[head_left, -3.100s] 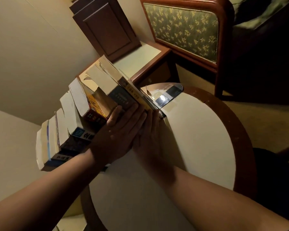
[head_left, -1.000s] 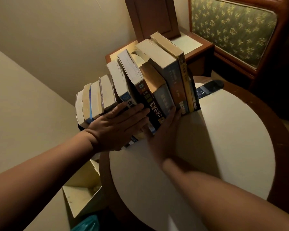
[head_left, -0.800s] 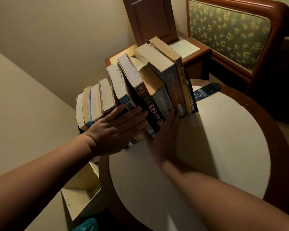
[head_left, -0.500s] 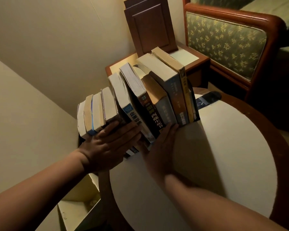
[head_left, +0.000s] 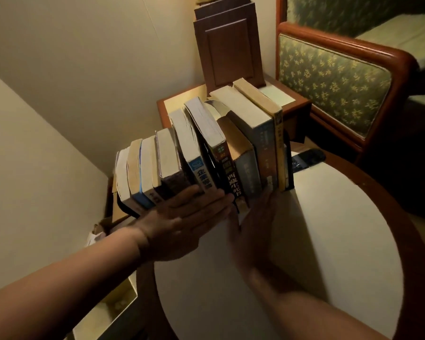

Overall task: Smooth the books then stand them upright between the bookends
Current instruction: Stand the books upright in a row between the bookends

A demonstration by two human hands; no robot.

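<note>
Head view: books (head_left: 201,153) stand against both flat hands (head_left: 182,224).

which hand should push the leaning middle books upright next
Left, probably. The left hand lies flat on the spines of the leaning books; the right hand sits nearer the straighter ones by the bookend.
</note>
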